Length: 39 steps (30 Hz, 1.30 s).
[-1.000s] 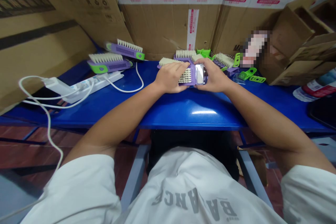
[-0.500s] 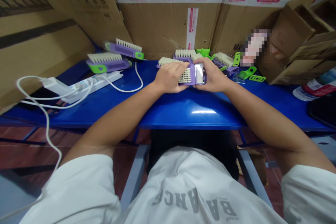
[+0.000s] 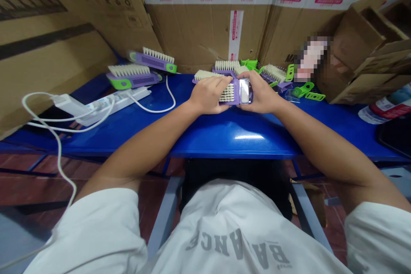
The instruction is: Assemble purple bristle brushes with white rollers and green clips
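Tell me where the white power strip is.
In the head view, the white power strip lies at the left of the blue table, beside a white charger, left of the left hand.

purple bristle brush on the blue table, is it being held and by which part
Yes, the purple brush is held in both hands: the left hand over its bristles, the right hand around the other end, beside a shiny rectangular panel.
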{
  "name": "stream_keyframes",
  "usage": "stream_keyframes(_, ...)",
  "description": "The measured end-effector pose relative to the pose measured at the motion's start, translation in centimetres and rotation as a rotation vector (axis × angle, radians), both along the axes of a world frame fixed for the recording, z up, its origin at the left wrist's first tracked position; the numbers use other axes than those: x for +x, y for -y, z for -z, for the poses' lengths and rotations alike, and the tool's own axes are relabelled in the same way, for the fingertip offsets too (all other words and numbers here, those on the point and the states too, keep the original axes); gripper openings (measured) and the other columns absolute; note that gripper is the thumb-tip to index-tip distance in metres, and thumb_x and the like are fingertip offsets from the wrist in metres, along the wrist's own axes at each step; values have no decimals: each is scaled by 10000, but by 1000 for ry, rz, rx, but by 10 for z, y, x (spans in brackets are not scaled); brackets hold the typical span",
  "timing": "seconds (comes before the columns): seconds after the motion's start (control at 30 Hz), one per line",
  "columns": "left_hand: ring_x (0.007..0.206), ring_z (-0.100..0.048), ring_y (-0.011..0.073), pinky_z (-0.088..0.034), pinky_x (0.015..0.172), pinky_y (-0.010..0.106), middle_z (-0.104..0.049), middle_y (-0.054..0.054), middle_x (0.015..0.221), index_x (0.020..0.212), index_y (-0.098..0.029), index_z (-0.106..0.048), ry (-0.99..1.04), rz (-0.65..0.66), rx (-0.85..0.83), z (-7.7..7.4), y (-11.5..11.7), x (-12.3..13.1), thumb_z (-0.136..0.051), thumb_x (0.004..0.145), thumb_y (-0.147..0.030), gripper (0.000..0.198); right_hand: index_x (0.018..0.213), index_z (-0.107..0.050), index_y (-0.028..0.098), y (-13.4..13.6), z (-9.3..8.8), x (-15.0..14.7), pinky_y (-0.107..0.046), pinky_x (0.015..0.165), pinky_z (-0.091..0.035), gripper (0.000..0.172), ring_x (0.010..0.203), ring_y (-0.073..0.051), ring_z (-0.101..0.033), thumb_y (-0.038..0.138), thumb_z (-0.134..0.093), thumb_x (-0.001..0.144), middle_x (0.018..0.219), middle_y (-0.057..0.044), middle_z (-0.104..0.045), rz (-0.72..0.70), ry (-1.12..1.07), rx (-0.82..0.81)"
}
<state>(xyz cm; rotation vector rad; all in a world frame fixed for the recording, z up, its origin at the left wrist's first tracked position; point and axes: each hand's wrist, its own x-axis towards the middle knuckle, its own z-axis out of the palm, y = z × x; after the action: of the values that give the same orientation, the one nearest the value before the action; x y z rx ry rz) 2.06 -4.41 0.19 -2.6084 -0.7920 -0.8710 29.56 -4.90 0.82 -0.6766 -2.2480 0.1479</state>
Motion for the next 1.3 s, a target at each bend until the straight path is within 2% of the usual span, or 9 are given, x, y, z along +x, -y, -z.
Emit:
stream_keyframes(0.3,1399,-738,463,-590,1195,603,-736,249,1537,1614,-110,-601,4,4,-8,0,-1,0,-784,876,-484,847,1476,-551,277,1,0,2,-629,1181,-526,955,1307,-427,-637,723,-931,722,1399,-151,-653,12,39,-9)
stream_keyframes(0.5,1391,-745,455,-599,1186,585,-744,251,1525,1595,-91,-615,-10,-1,6,-1,0,0,-769,888,-498,830,1434,-565,267,-2,2,2,-611,1108,-574,944,1219,-397,-659,703,-950,691,1343,-136,-663,26,39,15)
stream_keyframes(0.93,1375,-752,454,-608,1171,585,-750,244,1515,1592,-101,-622,-8,4,13,-1,1,1,-771,889,-499,821,1461,-571,281,-1,3,1,-680,1140,-571,986,1236,-422,-643,774,-944,693,1344,-143,-654,20,36,-14)
stream_keyframes(1.3,1360,-759,452,-608,1166,577,-754,246,1510,1581,-92,-624,-19,-4,34,-2,2,1,-758,884,-499,819,1478,-548,282,0,1,0,-677,1158,-557,971,1269,-435,-632,753,-928,718,1359,-150,-640,18,61,-12)
